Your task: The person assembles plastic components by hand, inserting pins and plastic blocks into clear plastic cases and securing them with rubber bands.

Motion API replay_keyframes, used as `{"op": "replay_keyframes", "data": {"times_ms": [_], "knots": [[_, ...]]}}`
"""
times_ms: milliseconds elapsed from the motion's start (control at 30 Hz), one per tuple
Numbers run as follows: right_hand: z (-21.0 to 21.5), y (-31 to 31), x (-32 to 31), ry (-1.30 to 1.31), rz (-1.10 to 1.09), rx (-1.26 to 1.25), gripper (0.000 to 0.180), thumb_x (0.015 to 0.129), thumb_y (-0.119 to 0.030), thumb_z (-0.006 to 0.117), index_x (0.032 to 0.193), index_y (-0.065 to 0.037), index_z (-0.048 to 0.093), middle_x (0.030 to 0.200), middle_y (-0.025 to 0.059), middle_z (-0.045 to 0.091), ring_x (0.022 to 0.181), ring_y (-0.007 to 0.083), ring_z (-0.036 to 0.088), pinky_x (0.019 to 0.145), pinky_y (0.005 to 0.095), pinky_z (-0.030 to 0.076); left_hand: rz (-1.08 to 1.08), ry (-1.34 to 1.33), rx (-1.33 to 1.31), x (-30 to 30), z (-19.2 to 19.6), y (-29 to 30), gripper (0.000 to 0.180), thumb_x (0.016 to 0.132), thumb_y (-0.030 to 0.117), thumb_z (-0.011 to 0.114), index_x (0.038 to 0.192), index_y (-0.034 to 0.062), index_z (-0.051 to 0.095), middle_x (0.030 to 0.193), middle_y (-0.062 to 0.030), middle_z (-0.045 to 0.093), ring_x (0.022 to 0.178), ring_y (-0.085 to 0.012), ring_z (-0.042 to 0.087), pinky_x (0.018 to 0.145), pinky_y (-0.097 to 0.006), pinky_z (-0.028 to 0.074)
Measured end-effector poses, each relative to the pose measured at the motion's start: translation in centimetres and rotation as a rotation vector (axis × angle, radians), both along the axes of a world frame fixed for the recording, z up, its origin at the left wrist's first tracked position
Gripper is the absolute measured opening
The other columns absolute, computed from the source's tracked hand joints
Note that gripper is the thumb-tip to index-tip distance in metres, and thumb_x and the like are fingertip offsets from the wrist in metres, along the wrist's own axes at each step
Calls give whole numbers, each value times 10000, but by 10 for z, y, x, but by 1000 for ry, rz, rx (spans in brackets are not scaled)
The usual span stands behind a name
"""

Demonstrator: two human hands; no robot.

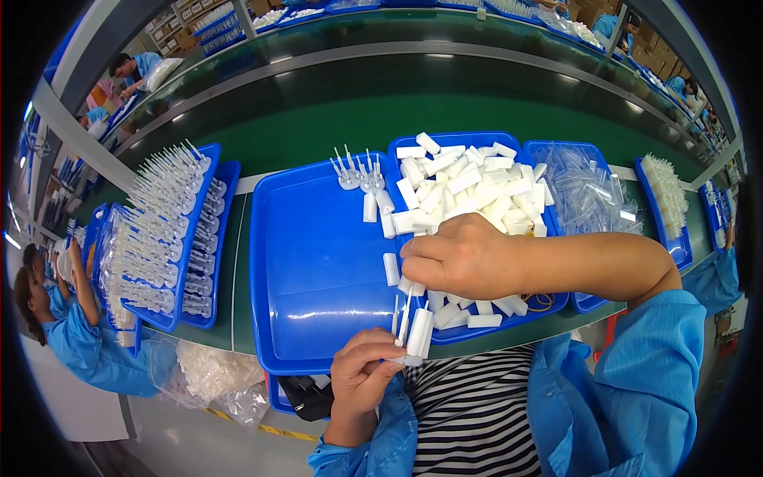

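Observation:
Near the front edge of the blue tray [318, 254], my left hand [359, 372] pinches a white plastic part with thin upright stems [404, 319]. A white foam block [420, 334] stands over one side of it. Just above the stems, my right hand [469, 256] is closed on another white foam block [410, 286], mostly hidden by the fingers. I cannot tell whether that block touches a stem. Several similar stemmed parts [369, 179] stand in the tray's far right corner, with loose foam blocks [390, 269] along its right side.
A second blue tray [477, 136] holds a heap of white foam blocks [469, 179]. Right of it is a tray of clear plastic pieces [588, 191]. Stacked trays of stemmed parts [159, 230] stand at left. Beyond runs a green conveyor belt [334, 119]. A co-worker [95, 342] is at far left.

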State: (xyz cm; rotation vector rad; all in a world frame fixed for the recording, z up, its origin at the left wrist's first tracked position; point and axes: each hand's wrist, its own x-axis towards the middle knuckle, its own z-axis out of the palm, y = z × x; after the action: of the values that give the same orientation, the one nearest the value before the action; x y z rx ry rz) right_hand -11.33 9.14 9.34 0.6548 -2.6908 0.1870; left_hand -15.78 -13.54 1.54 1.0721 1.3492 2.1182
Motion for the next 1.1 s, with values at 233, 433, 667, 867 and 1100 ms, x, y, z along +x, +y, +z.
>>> {"op": "replay_keyframes", "data": {"times_ms": [233, 433, 667, 867, 1100], "knots": [[9, 4, 6, -248, 66, -400, 158, 722, -58, 671, 871, -43, 618, 995, 120, 634, 761, 202, 638, 603, 267, 524, -7, 20, -57, -2, 1, 2, 158, 742, -15, 677, 898, -12, 651, 871, -125, 609, 761, -166, 576, 613, -230, 453], [25, 11, 8, -651, -73, -796, 108, 762, -83, 676, 858, -38, 659, 902, 77, 661, 753, 133, 644, 620, 236, 490, -46, 164, -59, -6, 2, 3, 163, 725, -5, 681, 887, -6, 664, 841, -122, 632, 734, -209, 579, 651, -292, 456], [26, 16, 13, -776, -78, -1027, 108, 770, -43, 679, 873, -21, 657, 894, 64, 667, 766, 104, 646, 649, 203, 494, -125, 271, -74, -8, 5, 6, 163, 712, 12, 670, 875, 14, 687, 836, -100, 633, 727, -227, 575, 650, -300, 458], [29, 14, 14, -898, -114, -934, 93, 764, -64, 701, 852, -36, 686, 809, 54, 682, 729, 82, 640, 655, 188, 493, -131, 358, -132, -8, 10, 9, 181, 697, 13, 662, 875, 24, 695, 825, -90, 633, 727, -235, 571, 649, -304, 467], [21, -5, 17, -915, 44, -974, 101, 739, -57, 718, 839, -52, 706, 825, 53, 682, 746, 120, 643, 662, 230, 495, 19, 72, -3, 8, -2, 9, 276, 709, 65, 747, 933, 2, 598, 1069, -181, 487, 821, -206, 595, 746, -284, 496]]}}
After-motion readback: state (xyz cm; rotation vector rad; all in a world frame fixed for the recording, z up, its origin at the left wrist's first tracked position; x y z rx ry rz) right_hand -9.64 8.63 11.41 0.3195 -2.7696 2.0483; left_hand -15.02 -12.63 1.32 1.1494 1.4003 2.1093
